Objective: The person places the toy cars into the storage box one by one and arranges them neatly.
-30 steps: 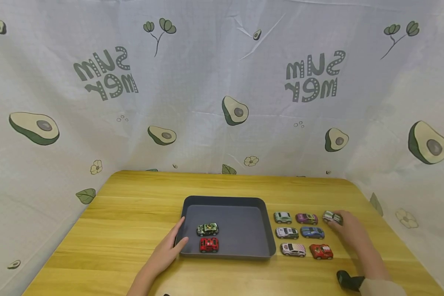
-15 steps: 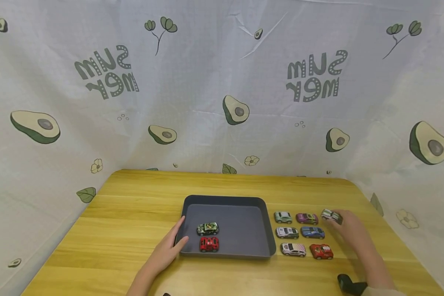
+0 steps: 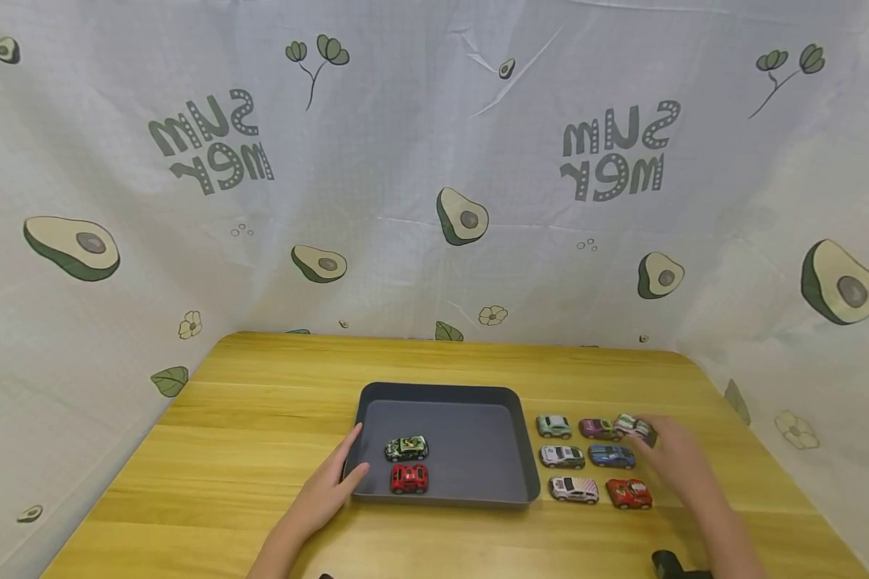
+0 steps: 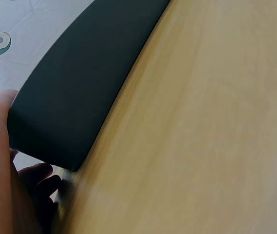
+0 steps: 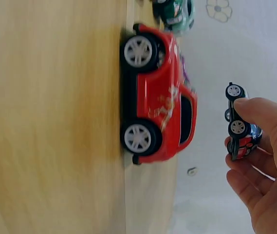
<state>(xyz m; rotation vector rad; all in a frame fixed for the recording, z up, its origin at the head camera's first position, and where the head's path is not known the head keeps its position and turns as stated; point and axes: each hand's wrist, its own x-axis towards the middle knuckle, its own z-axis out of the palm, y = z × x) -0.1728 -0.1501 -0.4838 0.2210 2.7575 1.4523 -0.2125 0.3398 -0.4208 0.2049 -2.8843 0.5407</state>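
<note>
My left hand [image 3: 326,488] holds the dark grey tray [image 3: 478,500] at its near left corner, thumb over the rim. In the left wrist view, the fingers curl below the tray's dark wall [image 4: 75,83]. Inside the tray are a dark camouflage-patterned toy car [image 3: 406,449] and a red toy car [image 3: 409,479]. My right hand [image 3: 672,450] pinches a white toy car with green stripes [image 3: 633,429] above the table, overlapping the purple toy car [image 3: 598,429] in the head view. The right wrist view shows the pinched toy car [image 5: 240,122] between thumb and fingers.
Right of the tray stand a pale green toy car [image 3: 553,426], two white ones, a blue toy car [image 3: 611,455] and a red toy car [image 3: 629,494]. A black object [image 3: 669,565] lies by my right forearm. A patterned curtain [image 3: 405,161] hangs behind the wooden table [image 3: 261,402].
My right hand has lifted the white-and-green toy car and moved it left toward the purple one. The left hand and tray have stayed in place.
</note>
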